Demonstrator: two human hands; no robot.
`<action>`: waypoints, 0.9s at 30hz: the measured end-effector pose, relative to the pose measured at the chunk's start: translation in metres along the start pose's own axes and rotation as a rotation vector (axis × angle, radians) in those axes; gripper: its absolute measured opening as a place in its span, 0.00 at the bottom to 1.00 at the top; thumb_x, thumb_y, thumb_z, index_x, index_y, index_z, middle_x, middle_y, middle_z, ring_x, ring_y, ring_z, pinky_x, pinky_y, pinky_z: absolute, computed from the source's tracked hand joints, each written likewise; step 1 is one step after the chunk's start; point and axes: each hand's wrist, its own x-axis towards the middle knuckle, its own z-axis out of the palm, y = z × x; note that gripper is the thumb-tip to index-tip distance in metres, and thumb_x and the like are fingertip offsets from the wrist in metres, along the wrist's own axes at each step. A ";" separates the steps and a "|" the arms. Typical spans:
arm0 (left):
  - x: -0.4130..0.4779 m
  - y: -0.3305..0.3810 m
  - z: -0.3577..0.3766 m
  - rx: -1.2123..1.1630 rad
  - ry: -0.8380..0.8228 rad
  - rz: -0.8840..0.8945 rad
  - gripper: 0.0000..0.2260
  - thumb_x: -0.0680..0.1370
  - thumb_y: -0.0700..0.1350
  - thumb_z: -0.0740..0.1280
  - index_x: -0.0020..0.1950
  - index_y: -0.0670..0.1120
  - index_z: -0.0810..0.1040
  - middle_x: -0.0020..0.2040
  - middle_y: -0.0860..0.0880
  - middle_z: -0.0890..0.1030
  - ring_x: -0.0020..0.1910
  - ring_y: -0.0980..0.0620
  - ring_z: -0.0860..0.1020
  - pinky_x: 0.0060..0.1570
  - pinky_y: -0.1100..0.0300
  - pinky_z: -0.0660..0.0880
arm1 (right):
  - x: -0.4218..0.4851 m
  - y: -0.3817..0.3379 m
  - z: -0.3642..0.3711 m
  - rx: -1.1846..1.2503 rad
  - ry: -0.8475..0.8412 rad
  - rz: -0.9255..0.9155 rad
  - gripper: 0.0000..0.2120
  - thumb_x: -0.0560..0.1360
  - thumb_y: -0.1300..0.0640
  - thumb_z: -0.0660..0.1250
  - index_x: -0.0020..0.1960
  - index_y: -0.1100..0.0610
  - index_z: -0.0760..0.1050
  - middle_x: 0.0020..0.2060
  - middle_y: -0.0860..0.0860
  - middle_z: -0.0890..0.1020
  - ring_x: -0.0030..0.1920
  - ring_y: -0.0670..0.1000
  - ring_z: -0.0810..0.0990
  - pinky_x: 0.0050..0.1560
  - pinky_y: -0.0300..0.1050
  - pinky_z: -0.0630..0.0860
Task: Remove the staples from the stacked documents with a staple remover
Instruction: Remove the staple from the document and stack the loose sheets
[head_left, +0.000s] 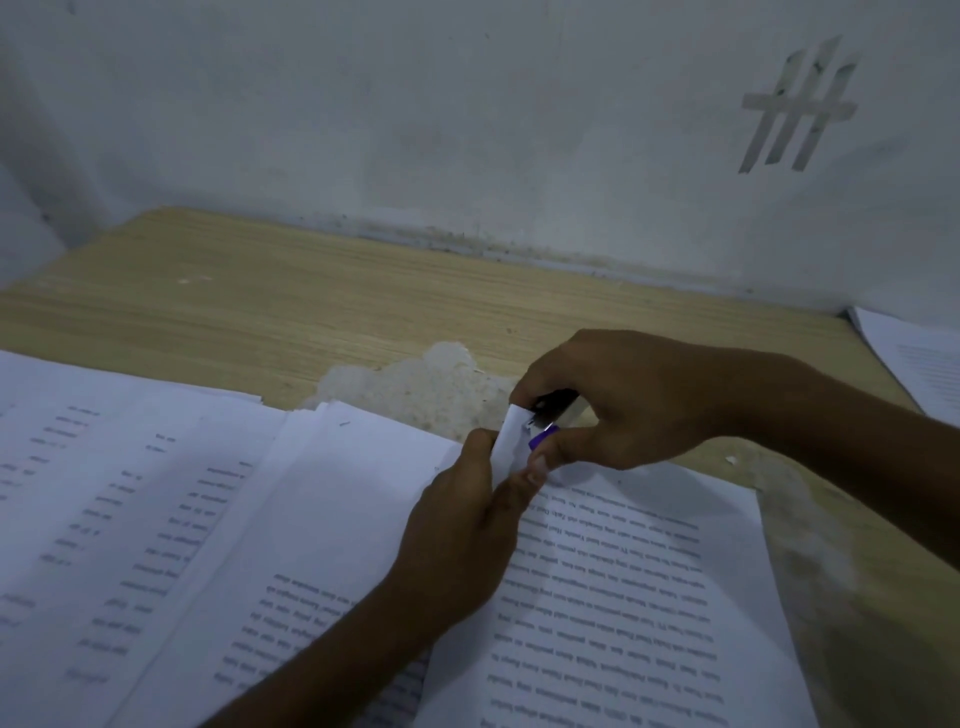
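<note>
So here's where we're at: our right hand (623, 400) has its grip closed around the small black-and-purple staple remover (548, 415), fingers curled over the top and thumb tucked under it. The metal tip of the tool sits right at the turned-up corner (511, 439) of the white printed document (649, 597). Our left hand (462, 514) comes in from below, and its grip is pinching that same corner between thumb and fingers, holding it lifted off the rest of the sheet. Whether the tool's teeth are actually under a staple we can't tell, it's too dim and tiny in there. The document lies flat on the light wood-grain surface (311, 291) with the text running upside down to us, and it overlaps a wider spread of white printed pages (130, 493) off to the left. Just beyond the hands the surface has a pale worn patch (431, 384) where the wood finish looks peeled. Another stack of white printed sheets (919, 364) pokes in at the far right edge, well apart from the one we're working on. Behind it all is a whitish wall (467, 130) with some strips of greyish tape (800, 104) stuck in a crossed pattern up on the right.
</note>
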 end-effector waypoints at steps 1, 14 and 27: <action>0.001 0.000 0.000 -0.008 -0.001 0.004 0.16 0.71 0.64 0.53 0.53 0.57 0.66 0.41 0.56 0.77 0.42 0.60 0.77 0.40 0.68 0.75 | 0.000 0.000 0.001 0.000 0.014 -0.007 0.12 0.74 0.46 0.68 0.56 0.47 0.79 0.50 0.41 0.82 0.49 0.40 0.79 0.53 0.38 0.76; 0.001 0.001 -0.001 -0.080 -0.027 -0.032 0.09 0.74 0.61 0.52 0.51 0.64 0.66 0.47 0.64 0.75 0.47 0.72 0.74 0.44 0.79 0.69 | 0.000 -0.001 0.006 -0.008 0.096 -0.061 0.11 0.74 0.43 0.66 0.53 0.45 0.80 0.39 0.32 0.76 0.41 0.37 0.77 0.47 0.37 0.73; 0.003 0.000 0.001 -0.039 -0.049 -0.021 0.08 0.77 0.64 0.48 0.53 0.67 0.60 0.47 0.69 0.70 0.46 0.76 0.70 0.43 0.81 0.65 | 0.002 -0.007 0.006 -0.043 0.131 -0.030 0.11 0.73 0.44 0.69 0.54 0.45 0.81 0.42 0.38 0.80 0.40 0.40 0.76 0.49 0.43 0.74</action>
